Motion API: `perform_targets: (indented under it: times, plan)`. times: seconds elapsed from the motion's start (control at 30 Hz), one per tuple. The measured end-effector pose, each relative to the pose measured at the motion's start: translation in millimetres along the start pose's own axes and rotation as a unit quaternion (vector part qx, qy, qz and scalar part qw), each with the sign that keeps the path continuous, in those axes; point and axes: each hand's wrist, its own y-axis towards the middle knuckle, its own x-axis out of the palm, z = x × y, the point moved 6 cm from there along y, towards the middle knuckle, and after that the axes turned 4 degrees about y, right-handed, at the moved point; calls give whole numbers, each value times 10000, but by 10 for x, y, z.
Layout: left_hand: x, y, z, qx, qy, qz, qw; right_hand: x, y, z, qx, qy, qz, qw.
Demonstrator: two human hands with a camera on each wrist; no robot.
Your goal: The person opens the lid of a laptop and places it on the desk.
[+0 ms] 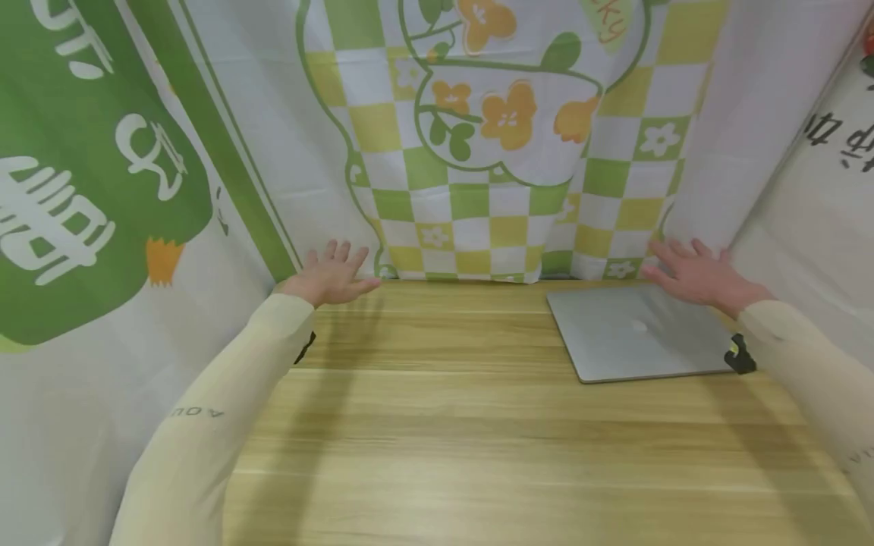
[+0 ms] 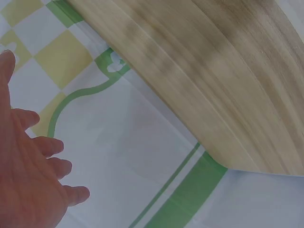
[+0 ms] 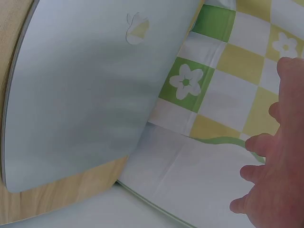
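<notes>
On the table [image 1: 423,455], toward the rear right, we locate the closed laptop [image 1: 608,345], likely rigid, smooth and moderately heavy, best held by opposite sides, while our left hand [image 1: 331,274] and nearby right hand [image 1: 703,274] extend spread and empty.

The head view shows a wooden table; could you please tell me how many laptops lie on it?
1: a closed silver MacBook lies far right on the wooden table, near the right hand. The table's near edge is out of frame, so others may be hidden.
</notes>
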Motion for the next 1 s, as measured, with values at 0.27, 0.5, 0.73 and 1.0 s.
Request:
perform_targets:
  times: [0.27, 0.5, 0.73, 1.0]
  plan:
    - [-26, 80, 146, 113, -36, 72, 9999, 117, 22, 177, 137, -154, 24, 9998]
    - [40, 143, 291, 135, -14, -61, 9999, 251, -30, 290, 166, 16, 103, 9998]
    - [152, 250, 427, 209, -116, 24, 9997, 410, -133, 416, 233, 609, 82, 9978]
    - [184, 274, 588, 405, -384, 268, 9981, 482, -212, 463, -244, 728, 685, 9947]
